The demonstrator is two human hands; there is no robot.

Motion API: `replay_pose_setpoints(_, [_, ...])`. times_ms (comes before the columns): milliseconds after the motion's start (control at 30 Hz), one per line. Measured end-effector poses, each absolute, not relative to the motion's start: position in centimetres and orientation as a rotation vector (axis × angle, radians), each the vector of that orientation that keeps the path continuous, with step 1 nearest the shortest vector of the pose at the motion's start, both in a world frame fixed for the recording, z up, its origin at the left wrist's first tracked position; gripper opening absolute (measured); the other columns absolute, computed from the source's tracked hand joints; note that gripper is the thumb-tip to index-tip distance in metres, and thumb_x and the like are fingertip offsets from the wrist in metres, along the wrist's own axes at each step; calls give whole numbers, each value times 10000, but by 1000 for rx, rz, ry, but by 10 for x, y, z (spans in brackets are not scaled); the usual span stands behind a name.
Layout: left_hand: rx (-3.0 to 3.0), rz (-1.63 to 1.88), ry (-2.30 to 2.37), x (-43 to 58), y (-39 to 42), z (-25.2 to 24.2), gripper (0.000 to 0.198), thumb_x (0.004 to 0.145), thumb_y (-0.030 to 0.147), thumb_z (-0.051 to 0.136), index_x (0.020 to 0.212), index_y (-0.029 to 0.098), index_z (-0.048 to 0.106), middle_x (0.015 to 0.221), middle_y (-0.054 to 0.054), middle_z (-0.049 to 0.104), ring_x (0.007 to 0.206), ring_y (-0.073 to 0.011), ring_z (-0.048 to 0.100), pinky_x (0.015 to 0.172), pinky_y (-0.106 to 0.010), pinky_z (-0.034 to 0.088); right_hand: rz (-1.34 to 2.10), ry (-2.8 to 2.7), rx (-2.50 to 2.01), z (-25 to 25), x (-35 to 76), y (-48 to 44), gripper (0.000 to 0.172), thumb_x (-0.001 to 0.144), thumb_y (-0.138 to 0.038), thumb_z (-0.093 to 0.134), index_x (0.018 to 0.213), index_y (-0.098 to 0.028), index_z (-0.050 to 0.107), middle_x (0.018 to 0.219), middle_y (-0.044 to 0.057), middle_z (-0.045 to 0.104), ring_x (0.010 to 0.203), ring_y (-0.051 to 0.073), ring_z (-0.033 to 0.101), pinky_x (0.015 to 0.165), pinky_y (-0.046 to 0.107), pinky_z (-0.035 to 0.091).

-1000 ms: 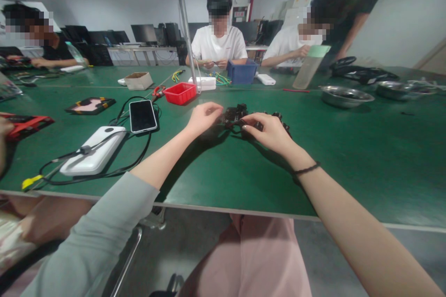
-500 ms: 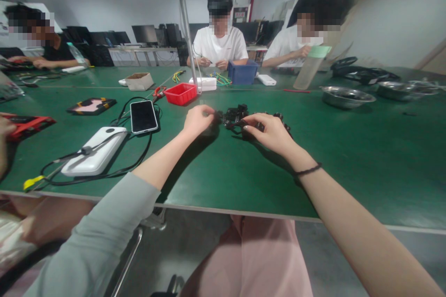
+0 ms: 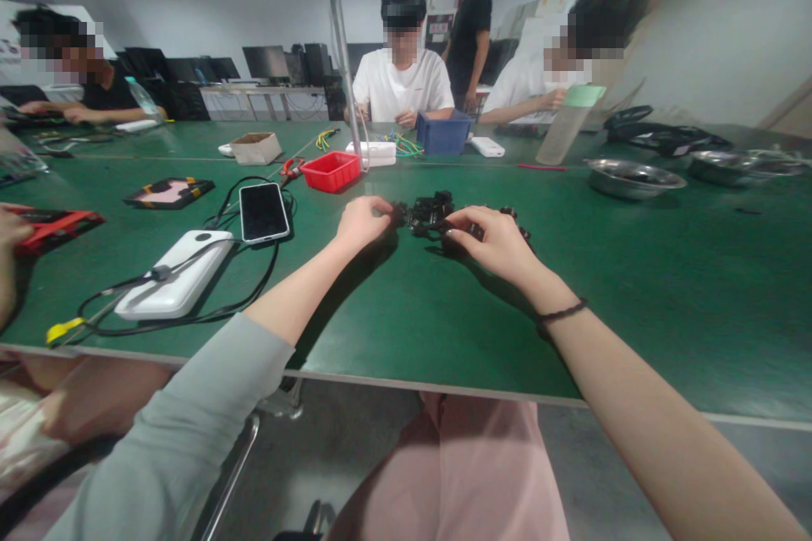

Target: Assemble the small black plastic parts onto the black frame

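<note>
Right hand is half closed, and the black assembly is pinched. By its left end, the left hand is curled, hold unclear.

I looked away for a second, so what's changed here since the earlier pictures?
The left hand has drawn back slightly to the left, beside the black parts. The standing person has moved left across the background, to behind and right of the middle seated person. The right hand stays on the black parts; the phone and red tray lie as before.
</note>
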State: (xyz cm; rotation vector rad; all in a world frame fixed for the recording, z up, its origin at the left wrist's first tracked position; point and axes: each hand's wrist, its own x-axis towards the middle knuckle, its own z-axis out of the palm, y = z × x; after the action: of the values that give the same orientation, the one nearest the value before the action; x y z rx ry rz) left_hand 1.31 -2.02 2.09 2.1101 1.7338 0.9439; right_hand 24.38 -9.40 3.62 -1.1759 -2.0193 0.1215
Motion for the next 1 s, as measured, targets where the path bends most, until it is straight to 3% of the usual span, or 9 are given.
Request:
replay_pose_setpoints(367, [2079,898,1780,14,-23,22,210,769,340,704,940,236,769,997,-43,757,938,-222,690,932,-329,516,149,-2021,-1167,35,244,-92,105,778,-136,651,849,-194,703,879,52,758,840,232,688,832,385,520])
replay_pose_setpoints(1000, [2075,886,1757,13,-24,22,183,728,296,759,898,229,749,1009,-36,757,947,-215,689,927,-326,520,193,-2016,-1150,34,244,-93,131,773,-143,639,860,-207,713,902,45,762,834,225,701,816,377,548])
